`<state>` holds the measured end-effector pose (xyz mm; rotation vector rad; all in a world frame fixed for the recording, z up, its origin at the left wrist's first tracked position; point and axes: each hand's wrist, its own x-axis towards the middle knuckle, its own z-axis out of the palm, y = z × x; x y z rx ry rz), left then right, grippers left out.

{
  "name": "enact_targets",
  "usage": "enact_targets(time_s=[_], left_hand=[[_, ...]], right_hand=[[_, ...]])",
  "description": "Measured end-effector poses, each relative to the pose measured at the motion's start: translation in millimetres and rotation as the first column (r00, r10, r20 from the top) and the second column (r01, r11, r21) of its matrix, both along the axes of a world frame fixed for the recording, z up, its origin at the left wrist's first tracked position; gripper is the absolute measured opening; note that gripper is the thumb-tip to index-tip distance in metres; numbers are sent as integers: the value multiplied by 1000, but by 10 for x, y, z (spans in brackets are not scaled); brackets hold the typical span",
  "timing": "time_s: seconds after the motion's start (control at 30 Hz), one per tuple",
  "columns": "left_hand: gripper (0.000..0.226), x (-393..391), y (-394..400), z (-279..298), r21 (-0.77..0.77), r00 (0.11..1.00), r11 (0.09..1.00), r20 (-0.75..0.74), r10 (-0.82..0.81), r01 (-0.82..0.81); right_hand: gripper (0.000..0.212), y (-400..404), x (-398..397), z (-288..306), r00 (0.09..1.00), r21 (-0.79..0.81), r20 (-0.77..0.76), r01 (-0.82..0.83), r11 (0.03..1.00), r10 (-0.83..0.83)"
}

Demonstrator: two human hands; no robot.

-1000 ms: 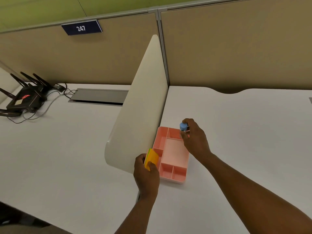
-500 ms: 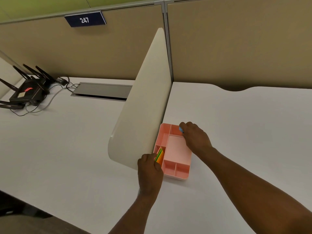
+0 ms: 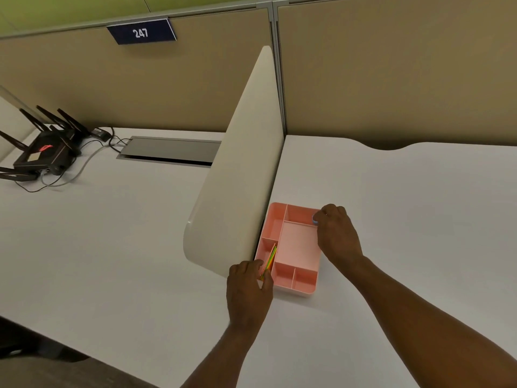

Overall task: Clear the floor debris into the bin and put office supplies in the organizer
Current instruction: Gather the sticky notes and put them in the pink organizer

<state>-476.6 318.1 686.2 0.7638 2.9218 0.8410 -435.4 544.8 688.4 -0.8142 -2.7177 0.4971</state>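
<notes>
Now both hands pinch supplies over the organizer, wedged against the divider.

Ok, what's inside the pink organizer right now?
The pink organizer holds colored sticky notes on edge in a left compartment; a small blue item, mostly covered by the right hand, sits at the far right.

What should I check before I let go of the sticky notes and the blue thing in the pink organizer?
1. Sticky notes inside a left-side compartment of the organizer: ok, standing on edge.
2. Left hand pinching the notes: ok.
3. Small blue item over the far right compartment: ok.
4. Blue item resting on the compartment floor: cannot tell, right hand covers it.
5. Organizer flat on the desk beside the divider: ok.
</notes>
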Motion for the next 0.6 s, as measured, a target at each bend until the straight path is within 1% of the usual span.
enact_targets(time_s=[0.17,0.23,0.33,0.47,0.6], left_hand=[[30,50,-84,38,11,1000,1000,5,-16,16],[32,89,-124,64,29,1000,999,4,-27,27],[33,162,-196,99,58,999,998,2,-33,33],[32,289,-327,141,96,998,993,9,-69,68],[30,469,-525,186,149,993,981,-23,-120,122]], right_hand=[[29,-196,149,68,995,-14,-33,89,996,-90],[26,-312,261,78,991,-10,-40,126,992,-126],[18,-498,443,49,987,-1,-61,148,989,-148],[21,-786,667,37,981,-31,-69,182,983,-184],[23,-1106,915,105,976,-56,-89,192,980,-197]])
